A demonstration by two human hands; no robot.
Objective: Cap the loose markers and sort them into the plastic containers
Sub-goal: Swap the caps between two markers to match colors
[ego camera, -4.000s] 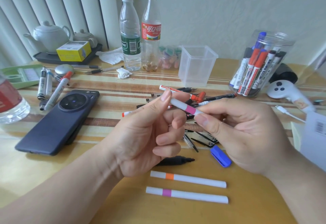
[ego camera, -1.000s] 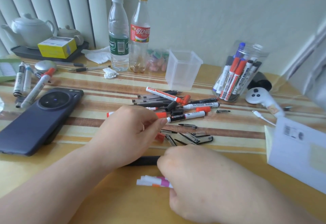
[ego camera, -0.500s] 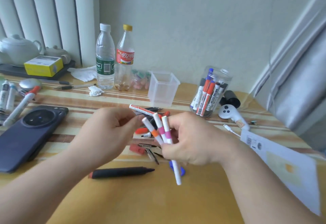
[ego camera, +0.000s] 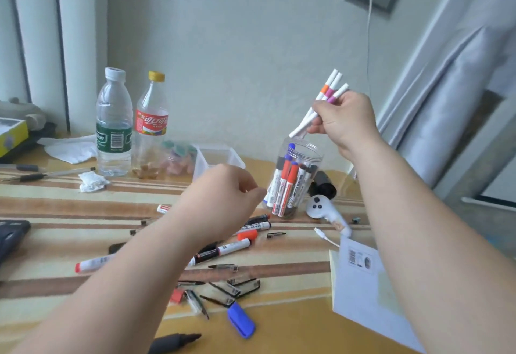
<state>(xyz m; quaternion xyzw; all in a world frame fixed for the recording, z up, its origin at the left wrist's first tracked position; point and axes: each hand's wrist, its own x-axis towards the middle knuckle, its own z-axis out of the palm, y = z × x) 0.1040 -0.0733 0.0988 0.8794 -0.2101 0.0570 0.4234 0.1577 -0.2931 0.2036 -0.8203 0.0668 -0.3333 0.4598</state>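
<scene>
Three white markers point(ego camera: 328, 92) pinched in right hand point(ego camera: 346, 123) above jar point(ego camera: 314, 157), left hand point(ego camera: 223, 200) loosely curled

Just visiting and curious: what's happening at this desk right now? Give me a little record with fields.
Right hand: grips three thin white markers, held above the round jar
Left hand: over the table, fingers loosely curled, nothing seen in it
Round jar: clear, open, holds several markers
Square tub: clear, partly behind the left hand
On the table: loose markers, a blue cap
</scene>
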